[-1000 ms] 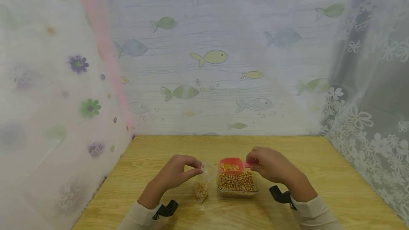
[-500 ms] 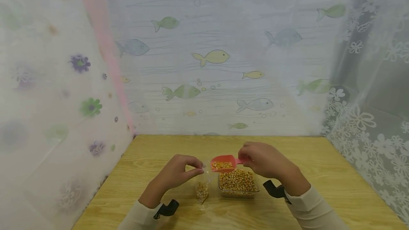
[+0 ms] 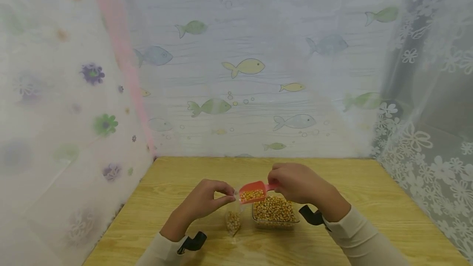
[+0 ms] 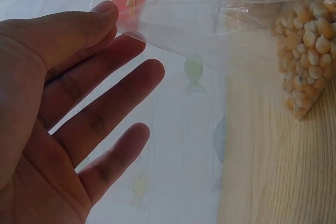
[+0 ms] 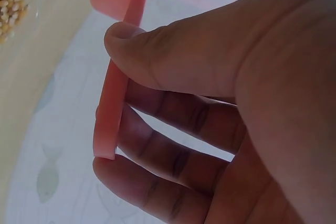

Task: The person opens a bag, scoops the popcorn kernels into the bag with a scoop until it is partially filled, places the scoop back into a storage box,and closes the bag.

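Observation:
My left hand (image 3: 208, 197) pinches the top edge of a clear plastic bag (image 4: 231, 51) between thumb and forefinger; its other fingers are spread. Corn kernels (image 4: 310, 51) fill the bag's lower end, which rests on the table. In my right hand (image 3: 299, 184) is the handle of a pink scoop (image 3: 255, 189), gripped between thumb and fingers. Corn kernels lie in the scoop, and its front edge is at the bag's mouth, beside my left fingertips. Whether the lip is inside the bag is hard to tell. Below the scoop stands a clear container (image 3: 275, 225) heaped with corn.
The wood-grain table (image 3: 184, 169) carries the bag and the container. A curtain with printed fish (image 3: 245, 66) hangs behind it, and flowered sheets (image 3: 105, 124) hang at both sides. A black wrist camera (image 3: 194, 241) is strapped at each cuff.
The loaded scoop has risen off the corn container and moved left to the bag's mouth with my right hand. My left hand and the bag stay nearly still.

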Motion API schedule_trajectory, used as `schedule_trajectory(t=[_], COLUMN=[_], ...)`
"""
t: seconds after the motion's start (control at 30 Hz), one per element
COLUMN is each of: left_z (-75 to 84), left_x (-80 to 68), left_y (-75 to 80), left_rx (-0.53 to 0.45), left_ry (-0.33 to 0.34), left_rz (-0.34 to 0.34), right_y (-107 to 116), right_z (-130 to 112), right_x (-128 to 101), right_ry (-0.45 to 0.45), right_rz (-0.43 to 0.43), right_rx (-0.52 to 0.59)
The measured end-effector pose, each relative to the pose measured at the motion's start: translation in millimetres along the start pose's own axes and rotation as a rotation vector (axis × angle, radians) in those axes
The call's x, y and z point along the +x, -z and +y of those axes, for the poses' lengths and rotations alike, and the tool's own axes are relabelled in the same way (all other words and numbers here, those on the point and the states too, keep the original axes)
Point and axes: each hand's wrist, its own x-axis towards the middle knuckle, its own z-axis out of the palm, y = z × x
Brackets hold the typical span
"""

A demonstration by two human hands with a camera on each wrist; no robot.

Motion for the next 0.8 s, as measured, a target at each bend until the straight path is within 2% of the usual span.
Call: schedule_trajectory(t=[0.8], left_z=[-11.2], left_x=[3.5], left_y=[0.8], left_rx=[0.003], left_ry=[-0.015], left_rz=[0.003], right_y=[13], right_z=[-17], right_x=[23], right_ry=[0.036], right_rz=[-0.062], right_rx=[-0.127])
